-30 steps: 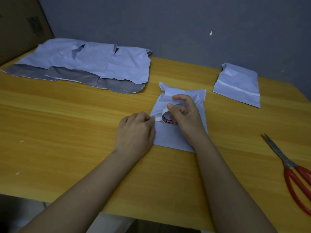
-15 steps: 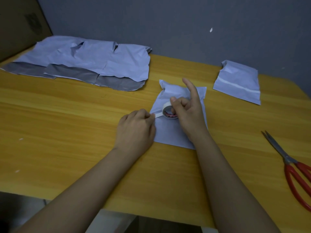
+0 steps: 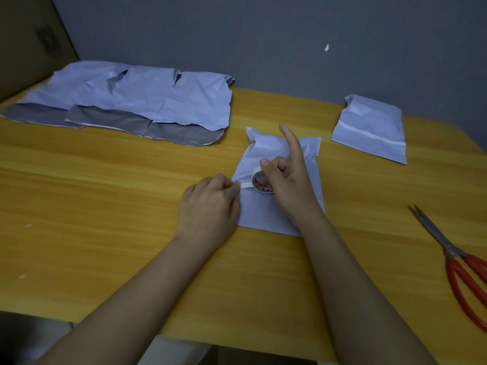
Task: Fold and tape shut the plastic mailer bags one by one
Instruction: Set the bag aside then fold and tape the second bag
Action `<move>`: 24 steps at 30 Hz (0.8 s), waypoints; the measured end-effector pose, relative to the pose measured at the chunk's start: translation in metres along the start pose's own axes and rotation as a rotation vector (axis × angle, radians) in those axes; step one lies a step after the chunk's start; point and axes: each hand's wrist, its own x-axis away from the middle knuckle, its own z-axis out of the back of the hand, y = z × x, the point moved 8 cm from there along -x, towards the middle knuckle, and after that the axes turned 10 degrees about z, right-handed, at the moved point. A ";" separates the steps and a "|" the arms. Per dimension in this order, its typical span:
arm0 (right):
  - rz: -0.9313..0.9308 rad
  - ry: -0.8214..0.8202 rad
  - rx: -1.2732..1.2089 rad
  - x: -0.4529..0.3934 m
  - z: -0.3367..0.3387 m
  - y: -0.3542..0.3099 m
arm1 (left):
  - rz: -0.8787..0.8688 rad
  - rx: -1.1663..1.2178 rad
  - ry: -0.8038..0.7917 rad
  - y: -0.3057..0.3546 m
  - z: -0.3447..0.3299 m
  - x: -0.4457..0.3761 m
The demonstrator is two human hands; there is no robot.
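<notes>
— Pinching what, that left hand?

— Pinching the free end of a white tape strip, fingers curled, knuckles up, resting at the left edge of the folded mailer bag.

— And the right hand?

— Gripping the tape roll between thumb and curled fingers, index finger stuck straight out toward the far wall. Roll standing on the bag, just right of the pinched strip, red print showing on its inner core.

— Lying where, that bag?

— Flat on the yellow wooden counter, near the middle, top part folded and puffed at the far end, both hands partly over it.

— Anything else around?

— Far right, a taped mailer bag with a white band across it, well apart from the hands. Far left, a pile of unfolded mailer bags overlapping, grey inner flaps turned toward the near side. Near right, red-handled scissors, blades closed and pointing toward the far left. Behind the pile, a cardboard box against the grey wall.
</notes>
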 end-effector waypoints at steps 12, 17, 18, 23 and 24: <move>0.004 -0.051 0.041 0.001 -0.003 0.000 | 0.015 -0.019 -0.023 -0.001 0.000 -0.001; -0.011 -0.056 0.079 0.000 -0.003 0.001 | 0.023 -0.022 -0.047 -0.002 -0.002 0.000; -0.029 -0.052 0.081 0.001 -0.002 0.002 | 0.025 -0.020 -0.057 -0.003 -0.003 0.000; -0.088 -0.008 0.061 0.004 0.006 0.004 | 0.034 0.025 -0.094 -0.001 -0.002 0.001; -0.089 -0.001 0.061 0.004 0.006 0.004 | 0.033 0.030 -0.097 -0.001 -0.001 0.002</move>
